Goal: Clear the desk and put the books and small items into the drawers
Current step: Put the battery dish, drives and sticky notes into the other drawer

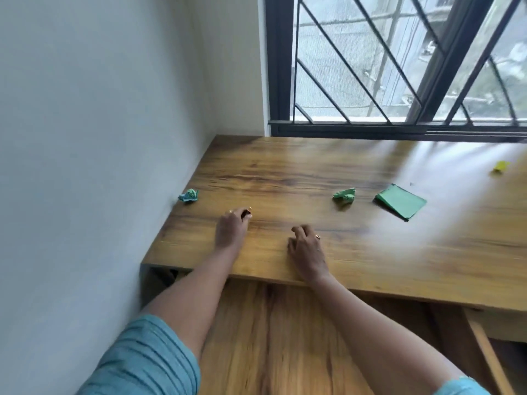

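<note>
Both hands lie on the wooden desk [313, 172] near its front left corner. My left hand [231, 229] pinches a small dark red item [247, 213] at its fingertips; what the item is cannot be told. My right hand [306, 248] rests on the desktop with its fingers curled and nothing in it. A crumpled blue-green paper ball [188, 195] lies by the left wall. A crumpled green paper [345, 195] sits mid-desk, and beside it to the right is a flat green paper pad [400, 201]. A small yellow paper scrap [501, 166] lies far right.
A white wall bounds the desk's left side and a barred window [399, 67] runs along the back. Below the front edge are wood-grain panels [285, 337] and, lower right, a wooden frame [484, 346], maybe an open drawer.
</note>
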The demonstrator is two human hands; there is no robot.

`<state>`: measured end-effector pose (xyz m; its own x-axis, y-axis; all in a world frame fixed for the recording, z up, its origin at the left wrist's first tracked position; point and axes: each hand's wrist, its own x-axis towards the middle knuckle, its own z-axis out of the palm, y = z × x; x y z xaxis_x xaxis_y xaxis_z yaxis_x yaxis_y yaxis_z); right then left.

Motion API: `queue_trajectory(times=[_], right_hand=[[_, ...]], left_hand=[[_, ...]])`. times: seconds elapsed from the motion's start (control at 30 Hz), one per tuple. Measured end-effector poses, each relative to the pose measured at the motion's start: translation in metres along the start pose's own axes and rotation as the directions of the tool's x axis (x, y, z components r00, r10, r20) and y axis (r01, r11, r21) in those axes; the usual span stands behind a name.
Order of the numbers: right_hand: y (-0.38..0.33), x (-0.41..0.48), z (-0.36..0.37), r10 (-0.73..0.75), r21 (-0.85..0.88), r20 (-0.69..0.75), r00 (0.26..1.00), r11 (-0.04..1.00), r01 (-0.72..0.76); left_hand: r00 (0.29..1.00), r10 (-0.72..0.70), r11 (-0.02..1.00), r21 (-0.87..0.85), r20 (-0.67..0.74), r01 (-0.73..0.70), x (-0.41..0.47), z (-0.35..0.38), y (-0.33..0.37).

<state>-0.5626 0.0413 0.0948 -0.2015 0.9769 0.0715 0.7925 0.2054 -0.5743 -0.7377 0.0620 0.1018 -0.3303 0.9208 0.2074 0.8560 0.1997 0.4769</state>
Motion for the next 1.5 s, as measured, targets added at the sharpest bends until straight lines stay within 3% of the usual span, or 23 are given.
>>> queue_trajectory(times=[0.17, 0.4, 0.5, 0.63, 0.77, 0.97, 1.23, 1.4, 1.5], right_hand=[[0.009, -0.080, -0.013, -0.073, -0.033, 0.006, 0.997, 0.997, 0.073], [0.041, -0.196, -0.014, -0.129, -0.069, 0.012, 0.992, 0.989, 0.129], [0.051, -0.241, -0.013, -0.095, -0.067, 0.033, 0.995, 0.993, 0.097], [0.058, -0.285, -0.013, -0.055, -0.062, 0.047, 0.997, 0.996, 0.058], [0.066, -0.310, -0.006, -0.023, -0.049, 0.045, 0.999, 0.998, 0.025], [0.078, -0.328, -0.002, 0.027, -0.064, 0.055, 0.998, 0.998, -0.023], [0.085, -0.324, -0.008, 0.018, -0.039, 0.059, 0.998, 0.999, -0.016], [0.086, -0.279, -0.031, -0.039, -0.038, -0.038, 0.999, 0.999, 0.037], [0.092, -0.241, -0.053, 0.025, -0.014, -0.135, 0.990, 1.000, -0.027]], left_hand=[[1.000, -0.001, 0.999, 0.038, 0.002, 0.001, -0.121, -0.014, 0.021], [0.971, -0.214, 0.977, 0.016, 0.104, 0.214, -0.288, -0.012, 0.029], [0.918, -0.341, 0.940, 0.076, 0.204, 0.333, -0.344, -0.015, 0.028], [0.796, -0.497, 0.868, 0.184, 0.346, 0.462, -0.381, -0.020, 0.021], [0.766, -0.521, 0.853, 0.264, 0.377, 0.450, -0.402, -0.022, 0.019], [0.778, -0.497, 0.856, 0.363, 0.385, 0.367, -0.417, -0.016, 0.021], [0.774, -0.495, 0.858, 0.363, 0.394, 0.364, -0.414, -0.020, 0.028], [0.874, -0.397, 0.909, 0.254, 0.282, 0.331, -0.361, -0.031, 0.059], [0.918, -0.300, 0.953, 0.112, 0.259, 0.280, -0.313, -0.022, 0.096]])
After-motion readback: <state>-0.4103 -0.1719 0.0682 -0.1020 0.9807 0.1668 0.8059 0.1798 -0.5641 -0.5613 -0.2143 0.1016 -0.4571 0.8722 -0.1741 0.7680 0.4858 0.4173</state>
